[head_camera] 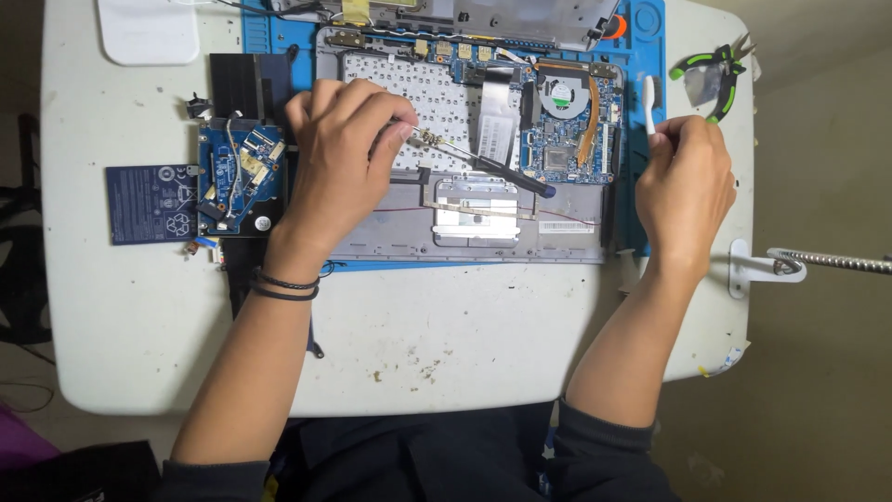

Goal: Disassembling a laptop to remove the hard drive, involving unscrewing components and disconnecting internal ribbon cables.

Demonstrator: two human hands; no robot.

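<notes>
**Q:** what's each hand on rn?

**A:** From where I'm watching: my left hand (339, 158) is curled around a screwdriver (483, 165), grip end buried in the fingers, shaft running right and a bit nearer, over the opened laptop (372, 237). Its dark tip sits just left of the circuit board (569, 130) with the fan (563, 97), by the far right corner of the silver touchpad plate (477, 212). Held low and slanted, prob so the tip can get in at the board edge.

**Q:** and the other one?

**A:** Right hand (686, 186) is closed on a white toothbrush (649, 100), head pointing far, off the laptop's right side over the blue mat (641, 56). Looks parked there, prob so it stays clear of the tool, well apart from its tip.

**Q:** anything else around?

**A:** Small blue board (237, 177) w/ wires just left of my left wrist, dark blue battery (150, 204) further left, green pliers (715, 72) far right on the white table (446, 344).
</notes>
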